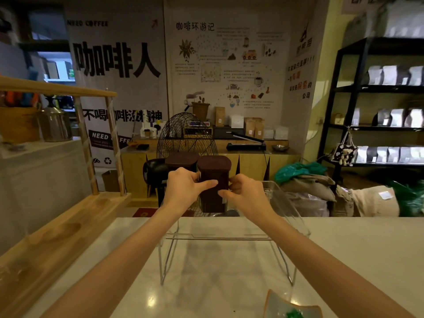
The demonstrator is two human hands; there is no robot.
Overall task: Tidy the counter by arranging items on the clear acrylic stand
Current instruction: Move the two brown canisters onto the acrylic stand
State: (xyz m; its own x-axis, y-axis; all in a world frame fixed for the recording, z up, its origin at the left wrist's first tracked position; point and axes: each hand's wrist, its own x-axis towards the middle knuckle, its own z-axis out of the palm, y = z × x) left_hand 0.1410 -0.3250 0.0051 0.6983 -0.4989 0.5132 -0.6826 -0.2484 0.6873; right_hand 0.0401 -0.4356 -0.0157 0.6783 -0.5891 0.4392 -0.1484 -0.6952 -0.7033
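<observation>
Both arms reach straight forward over the white counter (344,249). The left hand (183,189) and right hand (246,195) clasp one dark brown lidded canister (214,180) from either side, thumbs on its front. It stands upright at the far edge of the clear acrylic stand (229,236), touching a second brown canister (181,160) beside it.

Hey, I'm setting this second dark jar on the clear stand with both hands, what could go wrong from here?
1. The dark jar held by the left hand and right hand sits close to the other jar; a nudge might knock that one.
2. The clear acrylic stand stands near the far edge of the counter, so a push might slide it off.
</observation>
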